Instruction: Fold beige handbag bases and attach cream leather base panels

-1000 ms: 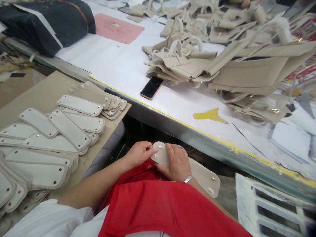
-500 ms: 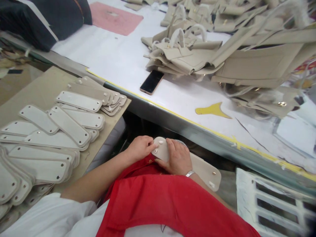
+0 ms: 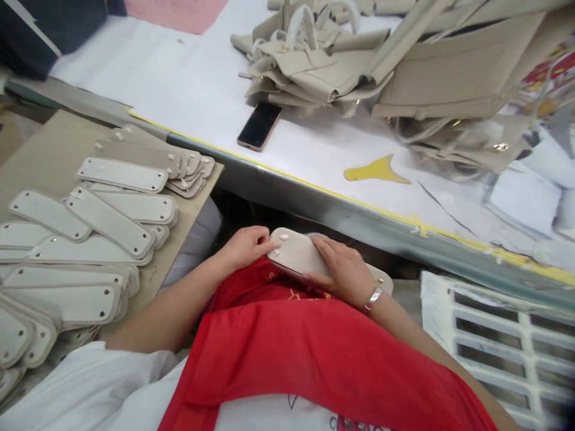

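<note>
A long beige panel with rounded ends [image 3: 297,252] lies across my lap, over the red apron [image 3: 323,353]. It looks like a bag base, with small white bits and a metal stud on its left end and another stud at its right end. My left hand [image 3: 246,250] is closed at the left end, thumb and finger pinching the rim by the white bits. My right hand [image 3: 344,268], with a silver bracelet at the wrist, grips the panel's middle, thumb on the near edge and fingers over the far edge. The panel's underside is hidden.
Stacks of similar panels [image 3: 112,224] cover the board [image 3: 54,137] on the left. On the white table [image 3: 314,149] are a phone [image 3: 259,126], a yellow cut piece [image 3: 376,169] and a heap of beige bag parts [image 3: 314,66]. A white slatted rack [image 3: 489,308] stands low at right.
My right hand has slid rightward along the panel, uncovering more of its left part. My left hand stays at the left end. The whole view has shifted slightly.
</note>
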{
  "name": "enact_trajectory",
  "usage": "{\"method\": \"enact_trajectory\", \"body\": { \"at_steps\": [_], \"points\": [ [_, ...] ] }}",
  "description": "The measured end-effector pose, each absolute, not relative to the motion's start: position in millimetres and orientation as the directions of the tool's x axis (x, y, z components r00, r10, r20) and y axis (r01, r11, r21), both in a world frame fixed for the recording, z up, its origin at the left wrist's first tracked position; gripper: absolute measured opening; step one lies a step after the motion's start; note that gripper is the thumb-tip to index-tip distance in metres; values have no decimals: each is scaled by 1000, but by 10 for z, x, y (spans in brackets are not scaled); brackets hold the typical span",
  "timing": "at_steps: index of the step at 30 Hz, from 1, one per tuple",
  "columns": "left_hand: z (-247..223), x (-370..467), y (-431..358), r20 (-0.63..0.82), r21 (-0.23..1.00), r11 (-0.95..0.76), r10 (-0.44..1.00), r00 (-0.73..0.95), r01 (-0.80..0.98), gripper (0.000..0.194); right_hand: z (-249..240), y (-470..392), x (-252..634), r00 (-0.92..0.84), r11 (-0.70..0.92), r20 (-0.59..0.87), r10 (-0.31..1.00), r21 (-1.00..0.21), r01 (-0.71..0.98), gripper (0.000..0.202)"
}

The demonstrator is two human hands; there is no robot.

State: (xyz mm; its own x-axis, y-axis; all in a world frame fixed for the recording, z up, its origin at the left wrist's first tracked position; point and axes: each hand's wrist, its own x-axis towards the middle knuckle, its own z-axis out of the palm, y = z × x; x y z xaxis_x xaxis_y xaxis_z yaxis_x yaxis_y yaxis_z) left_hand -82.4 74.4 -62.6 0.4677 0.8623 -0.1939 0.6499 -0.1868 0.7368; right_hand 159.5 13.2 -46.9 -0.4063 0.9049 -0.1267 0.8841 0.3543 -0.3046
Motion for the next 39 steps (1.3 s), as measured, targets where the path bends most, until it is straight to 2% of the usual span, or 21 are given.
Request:
{"method": "enact_trajectory", "body": {
  "at_steps": [8,15,18,21,23,25,27,29,33,39],
  "points": [
    [-707,-837,725,-175,823,-127,870,461,553,36,-534,130,1221,-341,331,0,940,-247,911,70],
    [-719,-849,732,-159,830,-132,875,457,542,36,-556,134,1072,-311,312,44,949,-245,918,69],
    [-711,-854,704,-53,795,-225,900,434,563,27,-549,136,1062,-304,308,55,951,-249,918,70],
    [-683,-850,652,194,653,-469,863,467,595,20,-548,124,1051,-300,304,54,952,-244,921,70],
    [-663,-852,616,311,502,-662,738,599,556,19,-554,110,1046,-298,303,57,953,-242,922,68],
    [-643,-861,587,319,369,-825,546,775,429,22,-561,97,1054,-301,306,59,952,-236,922,68],
    [-624,-875,571,270,270,-917,365,891,294,25,-561,84,1090,-316,318,48,948,-223,921,70],
    [-608,-885,563,230,197,-953,274,934,231,28,-550,64,1168,-364,361,21,931,-200,911,74],
    [-619,-850,547,221,141,-968,236,946,209,27,-512,-37,1422,-482,477,-16,876,-126,870,67],
    [-717,-704,501,349,28,-979,197,916,200,17,-537,-247,1700,-508,508,18,861,-48,860,55]
  ]
}}
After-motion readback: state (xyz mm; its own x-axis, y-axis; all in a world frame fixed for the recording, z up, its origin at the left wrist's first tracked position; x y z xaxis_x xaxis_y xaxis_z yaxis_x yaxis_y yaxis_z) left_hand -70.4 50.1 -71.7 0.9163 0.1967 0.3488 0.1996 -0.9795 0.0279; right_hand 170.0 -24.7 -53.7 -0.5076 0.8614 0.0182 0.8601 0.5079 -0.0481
